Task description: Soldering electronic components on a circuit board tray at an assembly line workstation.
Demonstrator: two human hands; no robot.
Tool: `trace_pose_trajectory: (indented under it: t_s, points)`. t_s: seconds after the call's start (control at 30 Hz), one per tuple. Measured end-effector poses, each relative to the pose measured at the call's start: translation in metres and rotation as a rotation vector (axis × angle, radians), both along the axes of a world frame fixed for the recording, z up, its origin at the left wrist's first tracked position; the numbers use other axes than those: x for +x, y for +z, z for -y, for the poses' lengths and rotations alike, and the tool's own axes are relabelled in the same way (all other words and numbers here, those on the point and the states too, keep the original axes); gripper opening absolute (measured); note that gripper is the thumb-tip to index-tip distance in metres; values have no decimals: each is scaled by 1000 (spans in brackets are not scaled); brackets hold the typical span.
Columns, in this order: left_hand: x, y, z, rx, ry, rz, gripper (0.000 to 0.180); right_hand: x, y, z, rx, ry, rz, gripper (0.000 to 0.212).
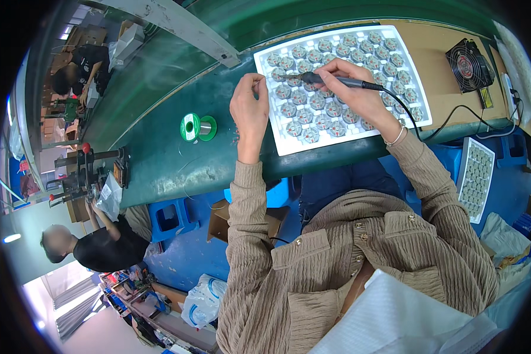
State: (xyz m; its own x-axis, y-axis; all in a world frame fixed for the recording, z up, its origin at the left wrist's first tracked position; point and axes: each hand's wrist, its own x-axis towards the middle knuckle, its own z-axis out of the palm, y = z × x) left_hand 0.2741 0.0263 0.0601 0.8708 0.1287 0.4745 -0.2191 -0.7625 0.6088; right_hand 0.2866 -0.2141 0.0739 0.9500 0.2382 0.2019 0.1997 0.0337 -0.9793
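Note:
My right hand [357, 94] grips a soldering iron [348, 81] like a pen above a white tray [289, 146]. The iron's tip points left, over the small round grey parts with reddish marks [317, 102] that sit in rows in the tray. My left hand [251, 112] is just beside the tray's left edge, thumb and fingers pinched close to the iron's tip. What the pinch holds is too fine to make out. Left of that hand, a green-rimmed spool of solder wire [199, 127] lies on the green bench mat [159, 171], with a thin strand trailing from it.
A black fan [469, 66] stands on cardboard at the right, with cables [454, 112] nearby. Below it, a second white tray of parts [477, 180] sits lower than the bench. Blue stools [172, 219] are under the bench. Another person [103, 245] works at a hand press on the left.

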Motion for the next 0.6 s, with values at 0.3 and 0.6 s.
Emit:
trace_pose_trajectory:
  t_s: [0.3, 0.6]
  points:
    - [0, -2, -4, -38, -10, -4, 7, 1, -1, 0, 14, 1, -28, 12]
    - [-1, 1, -4, -8, -7, -8, 6, 0, 1, -1, 30, 0, -40, 14]
